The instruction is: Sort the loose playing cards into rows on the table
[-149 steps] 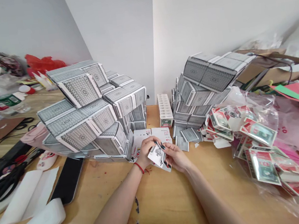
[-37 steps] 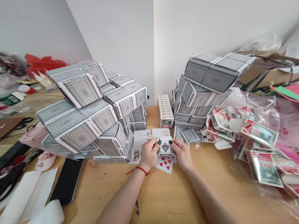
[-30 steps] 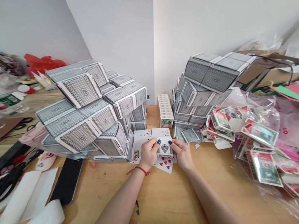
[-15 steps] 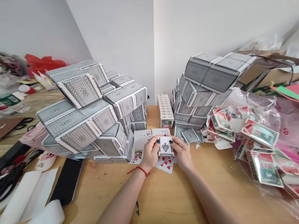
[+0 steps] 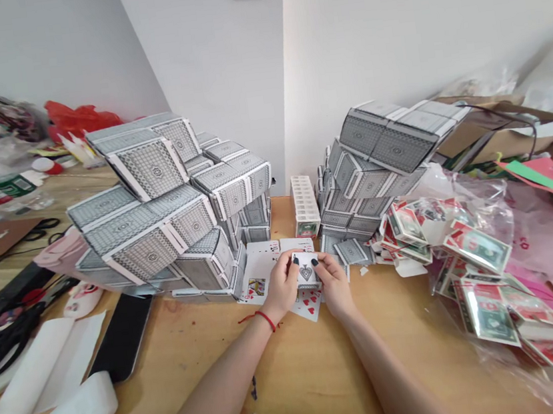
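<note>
Between my two hands is a small block of folded playing cards (image 5: 307,272), its ace of spades face turned up toward me. My left hand (image 5: 282,283) grips its left side, the thumb lying on top. On the opposite side my right hand (image 5: 335,282) holds it, thumb also on the upper face. The fingers beneath are partly hidden. Below the block, a heart card (image 5: 309,307) lies on the table. Left of the hands, a queen card (image 5: 256,287) and other cards are spread face up.
Large stacks of folded-card blocks rise at left (image 5: 159,235) and right (image 5: 389,139). A row of card boxes (image 5: 305,203) stands between them. Loose red-and-green card boxes (image 5: 477,246) lie on plastic at right. A black phone (image 5: 121,337) and scissors (image 5: 6,344) lie at left.
Both hands keep hold of the card block. Its face is tipped slightly, and its lower folded edge shows less than before. The thumbs have shifted a little closer together.
</note>
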`<state>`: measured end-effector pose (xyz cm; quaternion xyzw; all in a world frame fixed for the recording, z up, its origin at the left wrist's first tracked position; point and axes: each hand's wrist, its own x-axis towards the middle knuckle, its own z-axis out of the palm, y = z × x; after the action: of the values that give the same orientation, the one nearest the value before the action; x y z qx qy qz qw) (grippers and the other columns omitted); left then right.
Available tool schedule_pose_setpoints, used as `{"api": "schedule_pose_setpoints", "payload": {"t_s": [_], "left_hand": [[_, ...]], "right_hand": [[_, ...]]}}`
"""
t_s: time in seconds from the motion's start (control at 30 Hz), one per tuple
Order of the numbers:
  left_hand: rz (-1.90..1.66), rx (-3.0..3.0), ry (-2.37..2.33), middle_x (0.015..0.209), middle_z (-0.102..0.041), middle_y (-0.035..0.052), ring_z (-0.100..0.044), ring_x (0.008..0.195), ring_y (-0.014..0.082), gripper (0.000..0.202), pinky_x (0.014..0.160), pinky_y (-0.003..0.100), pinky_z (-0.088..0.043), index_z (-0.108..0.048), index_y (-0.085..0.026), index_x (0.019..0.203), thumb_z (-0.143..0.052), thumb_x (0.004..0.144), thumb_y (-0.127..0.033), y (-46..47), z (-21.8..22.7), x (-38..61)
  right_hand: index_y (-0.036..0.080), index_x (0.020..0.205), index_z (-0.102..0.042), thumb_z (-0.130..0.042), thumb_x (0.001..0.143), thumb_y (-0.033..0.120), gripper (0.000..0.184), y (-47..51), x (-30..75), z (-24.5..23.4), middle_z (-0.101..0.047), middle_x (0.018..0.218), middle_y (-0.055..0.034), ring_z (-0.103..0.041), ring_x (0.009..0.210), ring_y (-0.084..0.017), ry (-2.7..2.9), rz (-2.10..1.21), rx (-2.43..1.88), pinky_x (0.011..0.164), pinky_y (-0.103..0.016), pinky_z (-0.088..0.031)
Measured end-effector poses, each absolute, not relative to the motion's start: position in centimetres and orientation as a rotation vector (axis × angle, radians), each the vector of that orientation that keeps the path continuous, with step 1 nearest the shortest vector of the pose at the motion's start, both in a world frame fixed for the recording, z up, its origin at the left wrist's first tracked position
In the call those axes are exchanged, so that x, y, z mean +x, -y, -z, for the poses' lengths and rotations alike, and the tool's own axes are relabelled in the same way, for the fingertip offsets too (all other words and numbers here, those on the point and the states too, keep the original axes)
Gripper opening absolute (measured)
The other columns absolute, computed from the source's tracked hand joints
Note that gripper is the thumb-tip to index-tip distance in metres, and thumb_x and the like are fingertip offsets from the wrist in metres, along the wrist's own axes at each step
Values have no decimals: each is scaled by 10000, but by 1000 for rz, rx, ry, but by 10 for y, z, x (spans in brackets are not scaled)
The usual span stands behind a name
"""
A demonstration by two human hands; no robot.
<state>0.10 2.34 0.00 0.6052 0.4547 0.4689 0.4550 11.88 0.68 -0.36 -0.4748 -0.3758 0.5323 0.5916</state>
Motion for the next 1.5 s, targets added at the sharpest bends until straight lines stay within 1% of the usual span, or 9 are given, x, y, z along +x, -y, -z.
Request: {"api": "schedule_pose_setpoints", "payload": {"t_s": [0.13, 0.33, 0.47, 0.67, 0.77, 0.93, 1.2, 1.37, 1.5], "left_hand": [[-1148, 1503, -1122, 694, -507, 0, -436, 636, 118, 186, 607, 213, -370, -551, -163, 869, -394, 819, -249, -25, 2, 1], [-1198, 1515, -1132, 823, -546, 23, -481, 779, 142, 202, 716, 236, -384, -541, -179, 902, -371, 793, -177, -25, 1, 1], [-1272, 1484, -1206, 791, -542, 27, -487, 776, 152, 189, 706, 246, -387, -525, -174, 837, -352, 767, -147, -22, 1, 3], [-1318, 1445, -1260, 701, -514, 6, -475, 689, 136, 167, 641, 229, -383, -494, -175, 733, -331, 742, -142, -21, 2, 2], [-1329, 1436, -1263, 693, -518, 2, -475, 672, 132, 165, 618, 220, -379, -502, -175, 723, -339, 730, -150, -22, 1, 0], [-1319, 1445, -1238, 709, -532, 6, -480, 674, 133, 170, 604, 216, -373, -523, -171, 728, -354, 721, -153, -23, 0, -3], [-1334, 1507, -1179, 725, -553, 12, -503, 697, 137, 181, 627, 226, -382, -533, -172, 720, -356, 736, -139, -20, 0, -4], [-1341, 1528, -1164, 716, -557, 14, -508, 686, 135, 187, 617, 228, -390, -542, -167, 708, -362, 750, -139, -20, 0, -5], [-1344, 1564, -1129, 752, -570, 18, -520, 725, 137, 193, 660, 239, -399, -546, -166, 718, -361, 760, -133, -22, -1, -5]], "right_hand": [[202, 869, -527, -552, 726, 385, 233, -6, 117, 3, -587, 731, -3, -517, 628, -140, 889, -1191, -1113, 584, -246, -415], [205, 874, -497, -525, 755, 388, 220, -5, 115, 4, -576, 742, 0, -511, 633, -134, 935, -1173, -1109, 593, -242, -409], [208, 837, -486, -509, 755, 372, 184, -4, 114, 2, -523, 642, 27, -467, 553, -119, 991, -1212, -1132, 524, -222, -381], [231, 849, -459, -489, 755, 382, 180, -1, 112, 0, -446, 556, 63, -403, 427, -99, 972, -1331, -1149, 389, -202, -332], [241, 887, -462, -482, 752, 380, 194, -1, 112, 1, -450, 552, 67, -399, 387, -99, 956, -1371, -1149, 344, -209, -334], [236, 921, -458, -472, 755, 338, 195, -2, 111, 2, -469, 552, 65, -403, 365, -91, 941, -1388, -1144, 338, -211, -372], [235, 793, -468, -508, 720, 269, 90, -2, 111, -2, -477, 559, 70, -438, 411, -92, 840, -1432, -1054, 374, -206, -394], [216, 751, -478, -531, 700, 238, 76, -4, 113, 4, -447, 546, 73, -403, 415, -78, 807, -1414, -1044, 365, -179, -343], [213, 765, -480, -536, 684, 224, 99, -4, 116, 2, -461, 532, 76, -435, 414, -84, 749, -1505, -943, 378, -187, -378]]}}
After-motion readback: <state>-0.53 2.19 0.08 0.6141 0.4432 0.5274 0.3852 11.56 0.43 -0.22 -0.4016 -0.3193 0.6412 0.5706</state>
